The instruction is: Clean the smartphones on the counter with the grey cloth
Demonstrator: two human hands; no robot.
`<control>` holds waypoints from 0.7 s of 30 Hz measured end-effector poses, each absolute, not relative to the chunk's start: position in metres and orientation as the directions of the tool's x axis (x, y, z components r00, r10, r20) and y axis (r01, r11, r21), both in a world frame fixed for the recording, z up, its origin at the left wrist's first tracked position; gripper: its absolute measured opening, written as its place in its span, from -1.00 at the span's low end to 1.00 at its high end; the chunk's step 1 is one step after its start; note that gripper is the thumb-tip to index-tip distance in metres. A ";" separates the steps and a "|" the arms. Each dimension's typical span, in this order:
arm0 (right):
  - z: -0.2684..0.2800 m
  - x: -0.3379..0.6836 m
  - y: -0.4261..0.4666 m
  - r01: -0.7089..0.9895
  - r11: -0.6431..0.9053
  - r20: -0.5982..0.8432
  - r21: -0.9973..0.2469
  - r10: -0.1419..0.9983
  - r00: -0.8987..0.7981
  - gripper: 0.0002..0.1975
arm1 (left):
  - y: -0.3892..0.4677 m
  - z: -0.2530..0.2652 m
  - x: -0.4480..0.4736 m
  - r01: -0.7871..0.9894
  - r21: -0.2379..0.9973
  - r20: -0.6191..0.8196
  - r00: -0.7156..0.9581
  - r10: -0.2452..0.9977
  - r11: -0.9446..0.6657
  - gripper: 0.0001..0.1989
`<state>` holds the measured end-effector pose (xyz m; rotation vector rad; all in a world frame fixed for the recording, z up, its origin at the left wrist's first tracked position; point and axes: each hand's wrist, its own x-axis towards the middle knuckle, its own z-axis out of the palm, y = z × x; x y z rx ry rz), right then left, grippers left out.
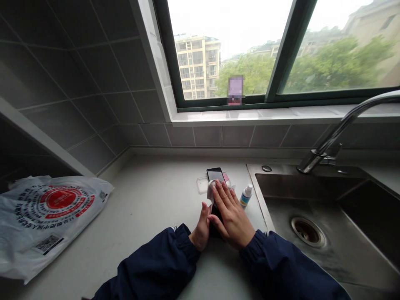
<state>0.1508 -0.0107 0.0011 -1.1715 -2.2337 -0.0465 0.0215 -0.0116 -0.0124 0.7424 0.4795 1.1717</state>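
A: Where is the phone (215, 174)?
B: It is on the counter (156, 208), in front of the person; its upper end shows beyond the fingers. Between the palms there is also a dark surface (215, 220), but I cannot tell if it belongs to the same phone.

A: What covers the middle?
B: A white cloth (211, 192), crumpled, under the fingers of the right hand (235, 221). This hand is laid flat, its fingers nearly side by side.

A: And the left hand (200, 228)?
B: It stands on its edge with the thumb up, at the left side of the dark surface. Whether it pinches something, I cannot tell.

A: How would the phone handle?
B: I suppose light and stiff, with slippery glass that could crack. I would hold it by the long side edges. The cloth should be soft and weigh almost nothing.

A: What is around?
B: A clear case (202, 186) lies just left of the phone, a small bottle (246, 196) stands upright to the right, then comes the sink (261, 200). Far left lies a plastic bag (58, 218).
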 end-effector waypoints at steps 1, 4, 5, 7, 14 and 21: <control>0.000 0.151 -0.012 0.757 0.607 0.532 -0.240 0.735 -0.421 -0.19 | -0.012 -0.012 0.022 -0.640 0.741 0.030 0.331 0.943 0.201 -0.42; -0.002 0.151 -0.014 0.751 0.615 0.534 -0.239 0.730 -0.428 -0.20 | -0.013 -0.012 0.021 -0.640 0.741 -0.002 0.299 0.954 0.202 -0.43; -0.003 0.151 -0.014 0.747 0.622 0.533 -0.236 0.725 -0.436 -0.20 | -0.013 -0.012 0.020 -0.646 0.734 -0.016 0.291 0.956 0.209 -0.42; -0.004 0.150 -0.016 0.737 0.636 0.526 -0.227 0.717 -0.457 -0.21 | -0.014 -0.011 0.019 -0.659 0.717 -0.039 0.287 0.957 0.226 -0.40; -0.008 0.149 -0.021 0.700 0.680 0.479 -0.219 0.700 -0.529 -0.26 | -0.015 -0.007 0.016 -0.748 0.592 -0.073 0.321 0.944 0.300 -0.30; -0.008 0.149 -0.025 0.640 0.731 0.459 -0.237 0.665 -0.590 -0.33 | -0.012 -0.006 0.012 -0.803 0.412 -0.216 0.374 0.902 0.432 -0.11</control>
